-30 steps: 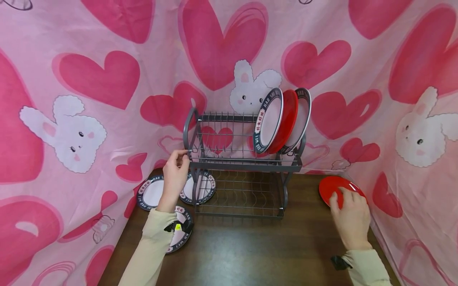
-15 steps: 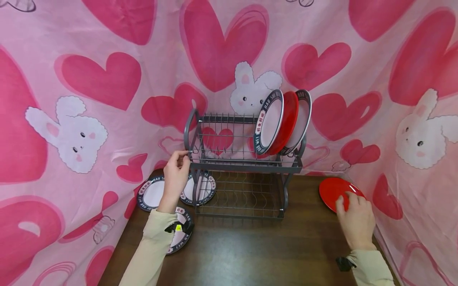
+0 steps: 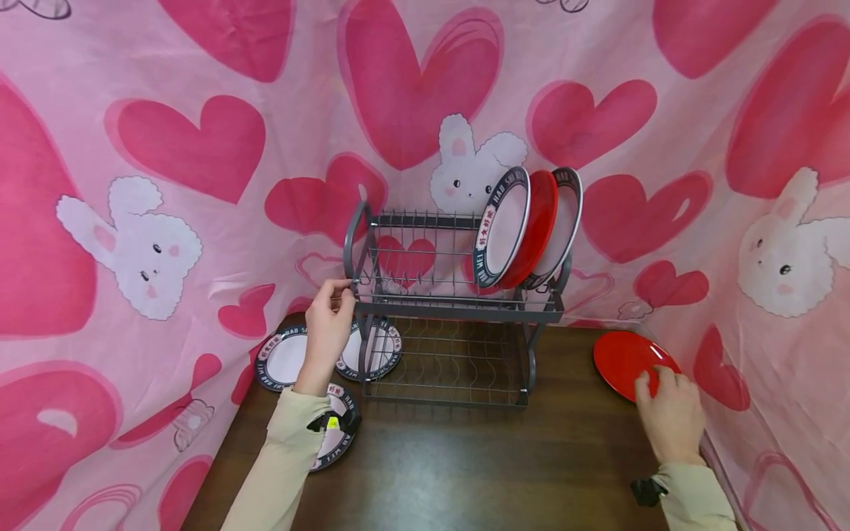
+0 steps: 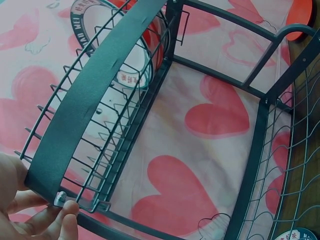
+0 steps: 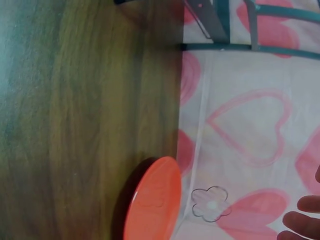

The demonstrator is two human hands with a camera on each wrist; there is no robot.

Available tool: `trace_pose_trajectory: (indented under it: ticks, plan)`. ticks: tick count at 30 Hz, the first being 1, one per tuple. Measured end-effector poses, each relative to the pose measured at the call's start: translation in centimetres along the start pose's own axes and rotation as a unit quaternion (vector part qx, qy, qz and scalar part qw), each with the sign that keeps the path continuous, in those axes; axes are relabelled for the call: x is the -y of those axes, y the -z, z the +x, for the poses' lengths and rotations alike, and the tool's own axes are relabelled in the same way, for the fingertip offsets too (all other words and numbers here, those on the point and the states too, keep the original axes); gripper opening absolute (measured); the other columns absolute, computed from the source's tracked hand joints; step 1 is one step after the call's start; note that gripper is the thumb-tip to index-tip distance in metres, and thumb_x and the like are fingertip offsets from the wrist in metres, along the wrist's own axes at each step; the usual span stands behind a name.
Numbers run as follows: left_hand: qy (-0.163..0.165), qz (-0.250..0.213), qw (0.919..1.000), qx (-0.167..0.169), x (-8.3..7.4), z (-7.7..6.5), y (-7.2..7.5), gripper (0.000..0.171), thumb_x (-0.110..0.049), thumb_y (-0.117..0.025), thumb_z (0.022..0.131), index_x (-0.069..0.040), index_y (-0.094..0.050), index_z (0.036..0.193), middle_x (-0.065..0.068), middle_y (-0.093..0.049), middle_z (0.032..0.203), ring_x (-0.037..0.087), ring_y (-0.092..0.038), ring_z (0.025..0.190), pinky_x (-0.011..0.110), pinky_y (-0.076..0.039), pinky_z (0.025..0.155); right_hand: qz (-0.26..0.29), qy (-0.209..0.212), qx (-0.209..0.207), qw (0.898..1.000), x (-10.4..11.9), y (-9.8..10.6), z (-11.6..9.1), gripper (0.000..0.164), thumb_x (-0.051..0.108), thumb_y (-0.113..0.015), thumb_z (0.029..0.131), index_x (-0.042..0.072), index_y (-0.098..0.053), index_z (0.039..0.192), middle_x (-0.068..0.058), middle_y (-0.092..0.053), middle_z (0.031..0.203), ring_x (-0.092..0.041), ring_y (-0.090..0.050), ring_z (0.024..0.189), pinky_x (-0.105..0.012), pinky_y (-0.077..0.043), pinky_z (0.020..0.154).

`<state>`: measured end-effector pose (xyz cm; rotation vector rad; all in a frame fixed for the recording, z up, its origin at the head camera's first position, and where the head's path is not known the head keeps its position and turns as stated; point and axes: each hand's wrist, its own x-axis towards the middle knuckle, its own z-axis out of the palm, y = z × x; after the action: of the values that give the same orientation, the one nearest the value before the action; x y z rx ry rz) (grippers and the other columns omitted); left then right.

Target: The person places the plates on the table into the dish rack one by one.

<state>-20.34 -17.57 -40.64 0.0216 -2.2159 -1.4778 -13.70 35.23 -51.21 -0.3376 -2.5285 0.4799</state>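
In the head view, the left hand [image 3: 325, 324] pinches the dish rack [image 3: 458, 311] at eight o'clock; at four, the right hand [image 3: 672, 417], fingers loosely apart, is near the red plate [image 3: 627, 361] on the table [image 3: 465, 457]; three racked plates [image 3: 535, 232] lean at two o'clock

Your head view was bright and even; your wrist views looked hazier.
You had soft glare on the surface [image 3: 432, 472], a glint on the red plate [image 3: 626, 363], and its dark shadow in the right wrist view.
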Motion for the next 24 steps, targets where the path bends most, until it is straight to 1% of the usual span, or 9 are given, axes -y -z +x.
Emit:
trace_pose_trajectory:
  ticks: [3, 7, 10, 12, 16, 19, 24]
  plan:
    - [-0.001, 0.0, 1.0, -0.001, 0.0, 0.0, 0.0, 0.028, -0.014, -0.053, 0.107, -0.002, -0.067, 0.127, 0.018, -0.07, 0.111, 0.03, -0.066, 0.095, 0.038, -0.053, 0.079, -0.003, 0.0, -0.006, 1.0, -0.6, -0.3, 0.0, 0.031, 0.015, -0.063, 0.094, -0.011, -0.063, 0.112, -0.039, -0.061, 0.108, -0.056, -0.054, 0.093, -0.072, -0.049, 0.078]
    - [-0.004, -0.002, 1.0, -0.004, 0.0, 0.0, 0.0, 0.027, -0.013, -0.053, 0.106, -0.002, -0.068, 0.127, 0.018, -0.071, 0.11, 0.03, -0.066, 0.094, 0.039, -0.053, 0.08, 0.005, 0.027, -0.037, 0.999, -1.3, -0.8, 0.1, 0.027, 0.012, -0.063, 0.093, -0.013, -0.064, 0.105, -0.04, -0.062, 0.1, -0.058, -0.054, 0.086, -0.07, -0.047, 0.076]
    - [-0.005, -0.003, 1.0, -0.004, -0.1, 0.1, -0.1, 0.027, -0.013, -0.053, 0.106, -0.002, -0.068, 0.126, 0.018, -0.071, 0.11, 0.03, -0.066, 0.094, 0.04, -0.053, 0.08, 0.011, 0.035, -0.05, 0.998, -1.9, -1.3, 0.1, 0.027, 0.011, -0.063, 0.092, -0.014, -0.063, 0.102, -0.041, -0.062, 0.098, -0.059, -0.053, 0.085, -0.069, -0.045, 0.077]
    - [-0.005, -0.003, 1.0, -0.004, -0.1, 0.0, -0.1, 0.027, -0.013, -0.053, 0.106, -0.002, -0.068, 0.126, 0.018, -0.071, 0.11, 0.03, -0.066, 0.094, 0.04, -0.053, 0.08, 0.013, 0.024, -0.042, 0.999, -2.3, -1.5, 0.1, 0.028, 0.012, -0.062, 0.093, -0.014, -0.063, 0.104, -0.041, -0.062, 0.1, -0.059, -0.053, 0.087, -0.069, -0.046, 0.079]
    - [-0.003, -0.003, 1.0, -0.003, 0.0, 0.0, -0.1, 0.027, -0.013, -0.053, 0.106, -0.001, -0.067, 0.127, 0.02, -0.071, 0.112, 0.03, -0.066, 0.095, 0.041, -0.053, 0.081, 0.01, -0.015, 0.001, 1.0, -3.1, -1.7, 0.0, 0.033, 0.014, -0.059, 0.096, -0.015, -0.06, 0.111, -0.042, -0.059, 0.109, -0.059, -0.052, 0.096, -0.072, -0.046, 0.085]
    - [-0.001, -0.004, 1.0, -0.001, 0.0, 0.1, -0.1, 0.028, -0.013, -0.053, 0.106, -0.001, -0.067, 0.127, 0.023, -0.07, 0.114, 0.031, -0.066, 0.096, 0.042, -0.054, 0.082, 0.003, -0.038, 0.025, 0.999, -3.8, -1.9, 0.0, 0.035, 0.015, -0.057, 0.097, -0.015, -0.058, 0.115, -0.042, -0.057, 0.113, -0.059, -0.051, 0.098, -0.073, -0.046, 0.086]
    - [-0.002, -0.006, 1.0, -0.001, 0.1, 0.1, -0.1, 0.028, -0.012, -0.053, 0.106, -0.001, -0.067, 0.128, 0.023, -0.07, 0.114, 0.031, -0.066, 0.097, 0.043, -0.054, 0.084, -0.001, -0.048, 0.016, 0.999, -4.7, -2.4, -0.1, 0.035, 0.015, -0.055, 0.098, -0.016, -0.058, 0.114, -0.042, -0.057, 0.109, -0.06, -0.053, 0.094, -0.072, -0.047, 0.081]
